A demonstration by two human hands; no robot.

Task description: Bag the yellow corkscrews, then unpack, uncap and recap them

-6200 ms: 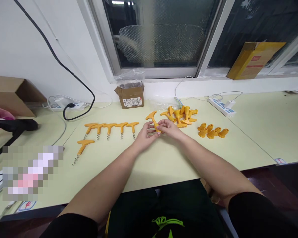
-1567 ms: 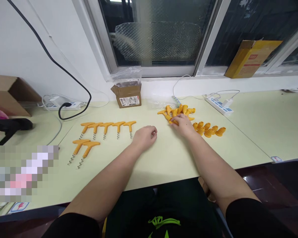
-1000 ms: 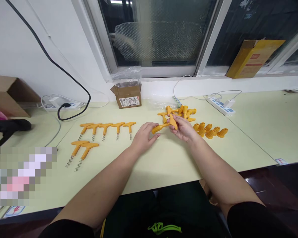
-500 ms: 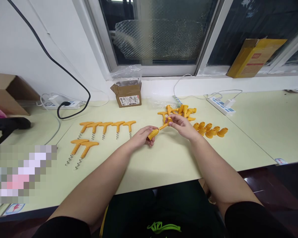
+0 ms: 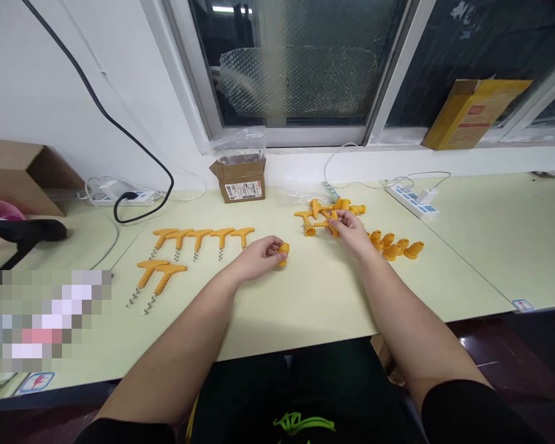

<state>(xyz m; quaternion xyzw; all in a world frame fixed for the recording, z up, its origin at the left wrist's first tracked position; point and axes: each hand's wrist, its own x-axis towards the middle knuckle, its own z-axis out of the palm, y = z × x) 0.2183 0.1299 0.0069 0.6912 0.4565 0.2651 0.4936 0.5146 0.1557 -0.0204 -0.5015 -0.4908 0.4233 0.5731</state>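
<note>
Between the fingertips of my left hand [image 5: 261, 254] is a small yellow plastic cone-shaped sleeve [image 5: 283, 251], a little above the table. My right hand [image 5: 350, 228] pinches the handle of a yellow corkscrew [image 5: 321, 225], whose shaft points left and ends in a metal spiral. Behind and beside it lies a pile of yellow parts [image 5: 345, 205], with handles and sleeves mixed, partly hidden by my right hand. To the right of that hand stand several loose yellow sleeves [image 5: 391, 251]. Left of my left hand, several T-handled corkscrews [image 5: 198, 237] lie in two rows, spirals toward me.
A small open carton [image 5: 243, 182] stands by the wall. Two power strips [image 5: 411, 200] lie at the back, and a black cable [image 5: 120, 123] hangs down on the left. A blurred patch [image 5: 50, 320] covers something at the left front. A yellow box [image 5: 478, 114] leans on the window.
My hands have moved apart. The left keeps the sleeve, while the right has drawn the corkscrew away from it, over to the right beside the pile. The camera view shifted slightly.
</note>
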